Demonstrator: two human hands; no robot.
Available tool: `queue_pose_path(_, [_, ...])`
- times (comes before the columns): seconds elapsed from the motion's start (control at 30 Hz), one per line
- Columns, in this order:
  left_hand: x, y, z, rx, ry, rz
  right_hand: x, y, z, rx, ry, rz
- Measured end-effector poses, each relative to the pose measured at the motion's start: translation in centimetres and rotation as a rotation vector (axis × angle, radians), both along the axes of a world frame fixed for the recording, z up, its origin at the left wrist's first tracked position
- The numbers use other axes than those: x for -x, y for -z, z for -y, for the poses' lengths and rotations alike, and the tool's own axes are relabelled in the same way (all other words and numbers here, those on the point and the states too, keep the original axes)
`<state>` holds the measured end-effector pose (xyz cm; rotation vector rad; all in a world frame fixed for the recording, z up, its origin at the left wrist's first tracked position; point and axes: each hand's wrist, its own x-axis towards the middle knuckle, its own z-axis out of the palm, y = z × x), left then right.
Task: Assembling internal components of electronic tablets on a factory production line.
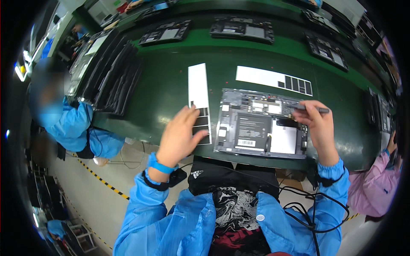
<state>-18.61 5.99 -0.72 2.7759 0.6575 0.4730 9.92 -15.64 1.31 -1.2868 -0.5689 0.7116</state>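
Note:
An opened tablet (260, 126) lies face down on the green bench in front of me, its circuit boards and black battery showing. My left hand (179, 134) reaches over a white backing strip (198, 91) with black rectangular stickers at its near end, fingers spread and touching those stickers. My right hand (318, 121) hovers at the tablet's upper right corner, gripping a thin dark pen-like tool (314, 109) held level.
A second white strip (273, 80) with dark stickers lies behind the tablet. More opened devices (241, 29) sit on the conveyor beyond. Stacked dark panels (111, 74) stand left. One person in blue works left, another in pink right. Cables hang by my lap.

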Motion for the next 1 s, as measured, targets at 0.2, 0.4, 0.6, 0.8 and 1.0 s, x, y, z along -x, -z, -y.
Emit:
queue_pose_path(0.2, [2.5,2.6,2.1,0.044,-0.028,0.002,8.9,-1.2,-5.7,0.197,-0.199,0.326])
queue_pose_path(0.4, [1.7,3.3,-0.8,0.088,-0.128,0.133,13.3,1.1,-14.3,0.225,-0.159,0.662])
queue_pose_path(0.6, [1.6,3.5,-2.3,0.168,-0.133,0.088,13.7,3.5,-17.1,0.273,-0.133,0.881])
queue_pose_path(0.8, [1.5,3.3,-2.2,0.168,-0.156,0.079,13.9,3.6,-17.6,0.277,-0.141,0.874])
queue_pose_path(1.0, [1.4,3.2,-2.1,0.182,-0.165,0.088,13.8,3.6,-17.5,0.286,-0.117,0.815])
